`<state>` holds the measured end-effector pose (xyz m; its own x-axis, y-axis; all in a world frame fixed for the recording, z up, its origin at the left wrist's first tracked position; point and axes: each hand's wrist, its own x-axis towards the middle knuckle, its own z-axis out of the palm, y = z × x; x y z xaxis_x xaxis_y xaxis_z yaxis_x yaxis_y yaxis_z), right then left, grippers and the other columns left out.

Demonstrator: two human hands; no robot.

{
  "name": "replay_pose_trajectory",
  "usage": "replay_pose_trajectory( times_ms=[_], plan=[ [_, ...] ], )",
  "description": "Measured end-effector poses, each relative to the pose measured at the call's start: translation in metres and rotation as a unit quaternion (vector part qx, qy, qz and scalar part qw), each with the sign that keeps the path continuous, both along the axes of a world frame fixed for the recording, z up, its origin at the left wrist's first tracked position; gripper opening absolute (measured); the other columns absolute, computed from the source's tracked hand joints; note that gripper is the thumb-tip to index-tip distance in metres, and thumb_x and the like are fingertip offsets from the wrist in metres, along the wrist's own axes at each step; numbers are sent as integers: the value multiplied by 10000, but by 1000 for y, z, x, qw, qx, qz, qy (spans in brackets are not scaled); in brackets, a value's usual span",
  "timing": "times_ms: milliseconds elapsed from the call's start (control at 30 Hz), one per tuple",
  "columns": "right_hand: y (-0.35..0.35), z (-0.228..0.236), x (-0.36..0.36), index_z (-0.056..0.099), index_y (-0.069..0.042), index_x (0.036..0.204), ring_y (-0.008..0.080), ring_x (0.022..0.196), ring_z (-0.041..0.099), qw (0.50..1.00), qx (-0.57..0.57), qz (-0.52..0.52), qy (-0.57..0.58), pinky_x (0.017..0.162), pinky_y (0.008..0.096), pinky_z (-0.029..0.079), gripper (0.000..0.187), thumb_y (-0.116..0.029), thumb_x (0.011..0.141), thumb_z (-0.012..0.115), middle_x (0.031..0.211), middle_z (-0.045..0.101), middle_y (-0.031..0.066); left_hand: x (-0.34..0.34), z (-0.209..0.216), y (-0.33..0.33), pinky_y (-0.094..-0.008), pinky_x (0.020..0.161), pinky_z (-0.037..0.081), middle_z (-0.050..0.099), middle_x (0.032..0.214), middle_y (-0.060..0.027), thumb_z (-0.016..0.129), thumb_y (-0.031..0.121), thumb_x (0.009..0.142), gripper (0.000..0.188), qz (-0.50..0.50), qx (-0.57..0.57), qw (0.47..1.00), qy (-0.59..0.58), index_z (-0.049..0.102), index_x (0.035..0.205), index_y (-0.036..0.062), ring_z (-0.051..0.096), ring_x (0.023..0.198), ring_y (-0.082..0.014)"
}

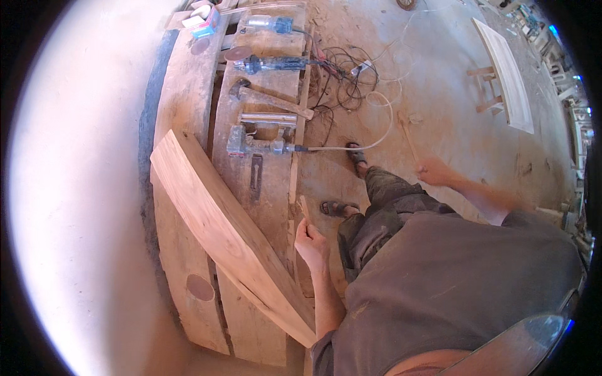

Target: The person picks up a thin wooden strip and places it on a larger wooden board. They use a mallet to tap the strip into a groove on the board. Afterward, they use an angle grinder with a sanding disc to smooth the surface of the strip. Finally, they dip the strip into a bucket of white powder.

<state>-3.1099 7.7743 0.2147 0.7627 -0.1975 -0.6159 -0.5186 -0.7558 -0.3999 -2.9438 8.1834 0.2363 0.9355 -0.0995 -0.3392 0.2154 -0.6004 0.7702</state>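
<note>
My left hand (311, 244) is closed around a small, narrow piece of wood (305, 208) beside the edge of the workbench (251, 338). Out to the right, over the floor, my right hand (431, 170) grips a thin wooden stick (409, 141); motion blurs it, and its far end is unclear. A thick, curved wooden board (219, 232) lies slantwise across the bench, left of my left hand. Beyond it lies a slotted metal piece (256, 175).
On the bench lie a hose-fed power tool (251, 141), a metal bar (268, 118), a wooden-handled hatchet (273, 100), two blue power tools (269, 64) and a sanding disc (200, 287). Tangled cables (351, 72) cover the floor nearby. A pale plank on legs (505, 75) stands far right.
</note>
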Motion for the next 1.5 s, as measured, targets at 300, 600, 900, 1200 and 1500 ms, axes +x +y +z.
replay_pose_trajectory(
  times_ms=[300,600,900,1200,1500],
  plan=[
    [23,7,-55,707,29,942,456,906,683,998,-10,63,-23,795,539,541,280,-201,827,598,924,709,247,-39,26,6,-303,538,410,536,681,-1,572,115,960,244,1,-28,999,-31,629,828,-82,458,616,-120],
    [-107,76,-118,640,-28,1153,366,873,680,925,160,-234,-251,766,457,520,309,-214,908,612,912,697,185,-88,46,-256,-307,518,362,490,579,-13,667,238,968,407,-258,-31,966,13,599,691,-51,409,589,-82],
    [-226,151,-233,695,-33,1009,262,712,660,768,177,-529,-313,668,396,517,180,-172,910,636,822,702,160,-187,127,-569,-402,599,479,630,725,-241,648,163,957,210,-715,-8,688,-124,712,911,-32,601,596,-282],
    [-255,165,-370,729,-11,937,154,628,653,482,78,-810,-324,592,313,523,195,-193,901,669,725,690,83,-279,91,-766,-361,670,516,676,772,-140,719,108,900,143,-856,-139,497,38,719,893,-36,663,716,-260],
    [-290,148,-460,730,9,920,123,647,638,222,40,-897,-380,587,277,509,142,-120,916,673,743,694,51,-490,96,-919,-312,627,516,669,780,-102,762,32,849,88,-904,-269,328,54,719,874,-40,645,682,-188]
  ],
)
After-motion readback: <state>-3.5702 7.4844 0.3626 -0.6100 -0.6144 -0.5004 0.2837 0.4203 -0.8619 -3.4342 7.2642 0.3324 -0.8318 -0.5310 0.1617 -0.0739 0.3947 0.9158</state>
